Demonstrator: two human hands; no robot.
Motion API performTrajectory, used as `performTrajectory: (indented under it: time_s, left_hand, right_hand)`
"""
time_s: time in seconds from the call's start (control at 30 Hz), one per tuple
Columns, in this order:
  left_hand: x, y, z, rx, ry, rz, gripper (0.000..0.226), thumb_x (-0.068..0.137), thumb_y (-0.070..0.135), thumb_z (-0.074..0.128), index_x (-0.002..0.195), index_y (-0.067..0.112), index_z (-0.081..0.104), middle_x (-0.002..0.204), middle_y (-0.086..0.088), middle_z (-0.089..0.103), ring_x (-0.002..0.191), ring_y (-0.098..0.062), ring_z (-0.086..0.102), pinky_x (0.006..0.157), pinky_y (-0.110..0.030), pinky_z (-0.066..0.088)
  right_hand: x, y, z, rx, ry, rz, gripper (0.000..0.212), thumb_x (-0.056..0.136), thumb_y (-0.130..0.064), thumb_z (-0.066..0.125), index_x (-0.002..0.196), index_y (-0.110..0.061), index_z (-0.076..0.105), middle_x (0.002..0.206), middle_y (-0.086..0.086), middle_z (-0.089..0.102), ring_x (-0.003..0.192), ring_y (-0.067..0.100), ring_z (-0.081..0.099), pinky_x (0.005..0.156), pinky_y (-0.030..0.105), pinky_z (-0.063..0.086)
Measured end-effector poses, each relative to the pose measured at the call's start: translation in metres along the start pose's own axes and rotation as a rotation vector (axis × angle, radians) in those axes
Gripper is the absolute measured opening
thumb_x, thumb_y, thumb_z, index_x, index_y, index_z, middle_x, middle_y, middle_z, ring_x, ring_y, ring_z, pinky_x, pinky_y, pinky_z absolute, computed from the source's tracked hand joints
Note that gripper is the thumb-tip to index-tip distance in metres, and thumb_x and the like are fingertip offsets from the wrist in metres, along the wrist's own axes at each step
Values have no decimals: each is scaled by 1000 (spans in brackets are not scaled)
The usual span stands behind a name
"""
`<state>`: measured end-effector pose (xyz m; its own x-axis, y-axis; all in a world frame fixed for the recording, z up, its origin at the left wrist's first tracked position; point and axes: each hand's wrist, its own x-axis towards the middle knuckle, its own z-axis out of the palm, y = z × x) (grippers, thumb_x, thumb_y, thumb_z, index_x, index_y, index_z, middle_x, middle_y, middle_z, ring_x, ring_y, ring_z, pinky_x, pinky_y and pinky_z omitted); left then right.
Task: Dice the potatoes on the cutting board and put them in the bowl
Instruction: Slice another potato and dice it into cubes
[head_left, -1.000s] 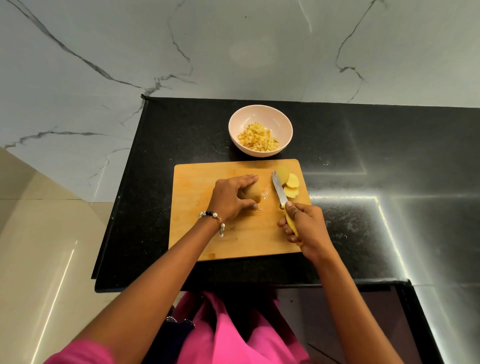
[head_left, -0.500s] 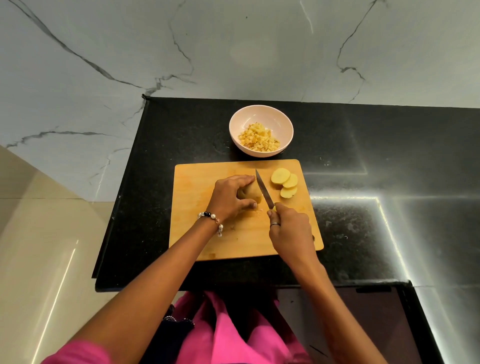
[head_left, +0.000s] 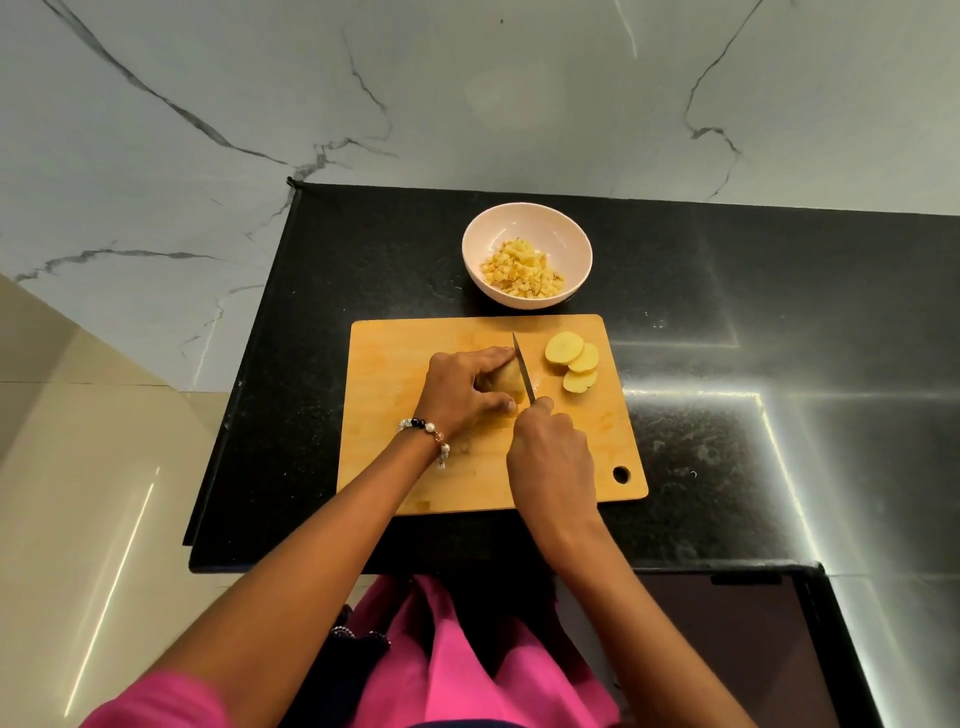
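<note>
Slicing now: left hand (head_left: 462, 389) clamped over potato (head_left: 506, 378) mid cutting board (head_left: 483, 415), right hand (head_left: 550, 452) gripping knife (head_left: 523, 374). Keep fingertips tucked, blade vertical, slices even. Three slices (head_left: 574, 361) aside; bowl (head_left: 527, 254) beyond board.

No readable text, labels or numbers anywhere.

The cutting board (head_left: 415, 467) was pale wood with a matt, faintly scuffed face. The worktop (head_left: 727, 467) was black speckled stone, polished enough to mirror strips of light. The bowl (head_left: 571, 236) looked like smooth, glossy ceramic. The knife (head_left: 523, 374) had a bright metal blade. The wall (head_left: 467, 93) was veined marble with a soft sheen. The bracelet (head_left: 428, 431) carried shiny beads.
</note>
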<state>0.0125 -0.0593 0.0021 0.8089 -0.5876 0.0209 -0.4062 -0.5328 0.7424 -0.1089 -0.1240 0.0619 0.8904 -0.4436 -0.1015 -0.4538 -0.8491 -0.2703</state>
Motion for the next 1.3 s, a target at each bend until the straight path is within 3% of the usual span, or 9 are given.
performTrajectory:
  time_s: [0.17,0.37,0.57,0.9,1.03,1.3]
  left_hand:
    - [1,-1,0,2,4,12,60,66,13,82,121,9,60,124,-7,60,119,-13,54,105,-24,38]
    - [-1,-2,1,-11,20,10,60,63,13,83,119,8,61,123,-8,60,117,-13,55,99,-14,36]
    - [0,-2,2,23,16,11,57,66,9,81,120,8,61,124,-8,59,118,-15,55,101,-14,34]
    - [-2,1,-1,-52,-1,-73,63,62,16,84,120,12,61,126,-5,58,119,-8,52,97,-4,27]
    - [-2,3,-1,-51,-6,-98,65,62,16,85,121,13,60,127,-4,58,119,-7,51,98,-4,26]
    - [-1,5,-4,-43,-13,-130,67,60,20,86,122,15,60,127,-2,59,121,-9,51,97,-6,28]
  right_hand:
    - [27,0,1,81,-24,-35,26,100,-10,31,100,-2,55,100,16,57,89,34,59,64,34,38]
    - [5,2,-1,86,-46,-26,28,98,-2,26,106,0,53,102,18,54,91,37,56,66,34,35]
    - [32,1,10,127,-31,-43,28,96,-6,31,98,-2,58,98,18,59,87,34,57,65,35,39]
    - [-7,17,45,12,-96,15,29,93,3,26,117,1,43,102,19,60,92,40,58,65,36,31]
    - [-5,25,58,34,-21,-21,31,98,-4,28,126,2,41,98,19,61,87,40,60,62,36,31]
    - [-16,47,57,14,-43,-43,38,103,-21,24,136,-4,33,102,15,62,91,36,60,63,36,32]
